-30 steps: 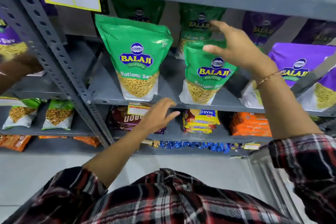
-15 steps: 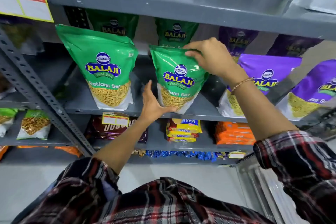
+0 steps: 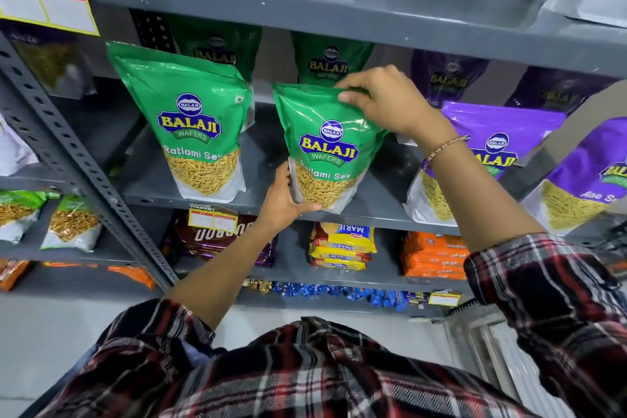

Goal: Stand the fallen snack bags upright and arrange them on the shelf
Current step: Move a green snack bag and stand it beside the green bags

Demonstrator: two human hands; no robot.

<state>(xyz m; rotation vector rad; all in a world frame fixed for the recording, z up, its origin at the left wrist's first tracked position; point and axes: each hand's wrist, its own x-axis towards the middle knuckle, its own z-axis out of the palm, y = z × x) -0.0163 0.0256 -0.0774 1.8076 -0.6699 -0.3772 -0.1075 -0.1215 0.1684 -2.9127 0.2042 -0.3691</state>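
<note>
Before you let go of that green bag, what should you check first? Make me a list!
1. Right hand pinches the top of the green bag: ok.
2. Left hand holds the bag's bottom corner: ok.
3. Bag stands straight: not ok, it tilts a little.
4. Bag's bottom sits flat on the shelf: cannot tell, the left hand covers it.
5. Gap from the other green bag: ok, they do not touch.
6. Gap from the purple bag: cannot tell, the right arm hides it.
</note>
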